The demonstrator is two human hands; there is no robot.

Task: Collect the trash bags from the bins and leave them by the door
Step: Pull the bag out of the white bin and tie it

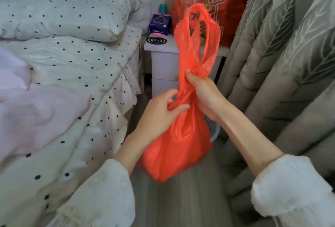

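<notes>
A full orange-red plastic trash bag point(174, 150) hangs in the air in front of me, its two long handles point(199, 45) standing up above my hands. My left hand point(161, 112) pinches the twisted neck of the bag from the left. My right hand point(204, 92) grips the same neck a little higher, just under the handles. Behind the bag a pale mesh bin point(213, 128) shows only as a sliver on the floor; most of it is hidden.
A bed with dotted white bedding point(72, 67) fills the left. A white nightstand point(163, 63) at the back carries a purple box point(159, 24), a black coil point(156, 40) and a big orange printed bag point(208, 0). Grey leaf-patterned curtains point(281, 54) hang on the right. Grey floor point(190, 199) lies below.
</notes>
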